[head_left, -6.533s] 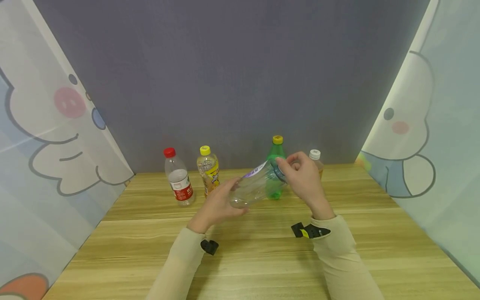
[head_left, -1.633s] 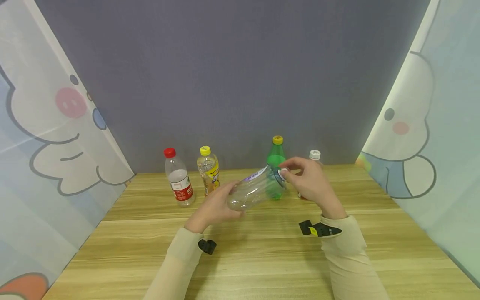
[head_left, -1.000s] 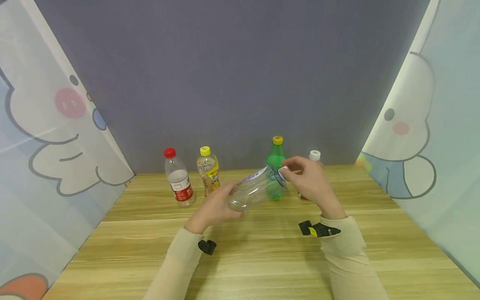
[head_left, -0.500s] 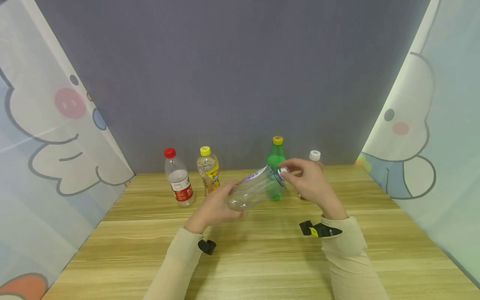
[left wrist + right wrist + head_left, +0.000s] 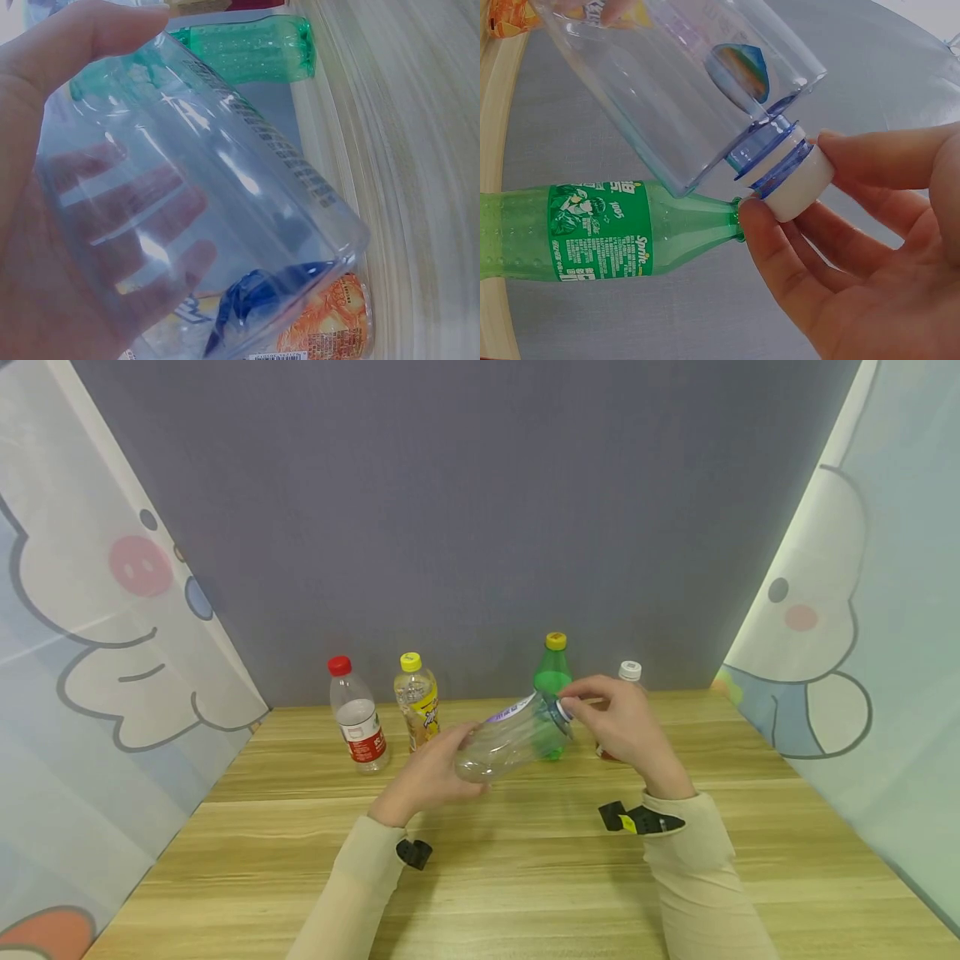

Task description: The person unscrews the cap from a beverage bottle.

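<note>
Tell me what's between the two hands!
In the head view: a tilted clear bottle, body in the left hand, white cap in the right hand.

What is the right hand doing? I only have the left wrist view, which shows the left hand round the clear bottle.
Observer: The right hand pinches the white cap at the neck of the clear bottle; the right wrist view shows it closely.
Operator: And the green bottle behind it? I can't make out its cap.
Observer: It wears a yellow cap, seen in the head view.
Operator: Any bottle out of my shot?
Observer: Yes, a red-capped bottle stands upright at the left end of the row in the head view.
</note>
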The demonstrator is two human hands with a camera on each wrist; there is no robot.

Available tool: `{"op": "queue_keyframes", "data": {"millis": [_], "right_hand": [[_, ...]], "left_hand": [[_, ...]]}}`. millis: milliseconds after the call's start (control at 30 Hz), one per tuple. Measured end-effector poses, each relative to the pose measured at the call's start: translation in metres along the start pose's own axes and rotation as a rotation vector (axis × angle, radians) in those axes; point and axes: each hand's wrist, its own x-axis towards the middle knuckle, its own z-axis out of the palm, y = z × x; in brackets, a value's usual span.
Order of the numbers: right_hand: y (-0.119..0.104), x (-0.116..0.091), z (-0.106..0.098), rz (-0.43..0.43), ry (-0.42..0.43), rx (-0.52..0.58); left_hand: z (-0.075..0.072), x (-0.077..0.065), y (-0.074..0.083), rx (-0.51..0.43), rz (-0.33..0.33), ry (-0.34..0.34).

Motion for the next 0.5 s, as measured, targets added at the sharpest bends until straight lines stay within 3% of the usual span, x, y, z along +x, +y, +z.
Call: {"op": "queue_keyframes", "data": {"millis": [500], "right_hand": [[-0.0009, -0.0009, -0.002, 0.012, -0.027, -0.028]], "left_hand": [[0.0004, -0.0001, -0.0018, -0.026, -0.013, 0.0]]}}
